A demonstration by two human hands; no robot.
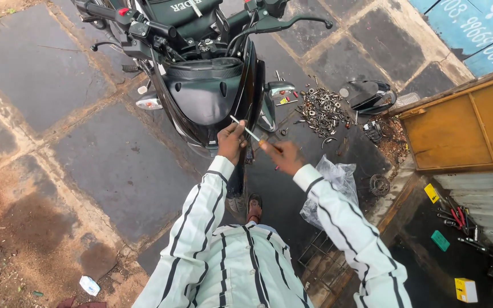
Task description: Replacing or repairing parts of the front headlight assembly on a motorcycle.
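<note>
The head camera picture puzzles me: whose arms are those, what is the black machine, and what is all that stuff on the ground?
The camera sits on a person's head and looks down, so the striped sleeves are their own arms. In front stands a black scooter, seen from its front end. The left hand and the right hand together hold a thin screwdriver close to the scooter's front panel. On the stone paving lie a pile of nuts and bolts, a detached black cover, a clear plastic bag and a small gear wheel. More tools lie at the right.
</note>
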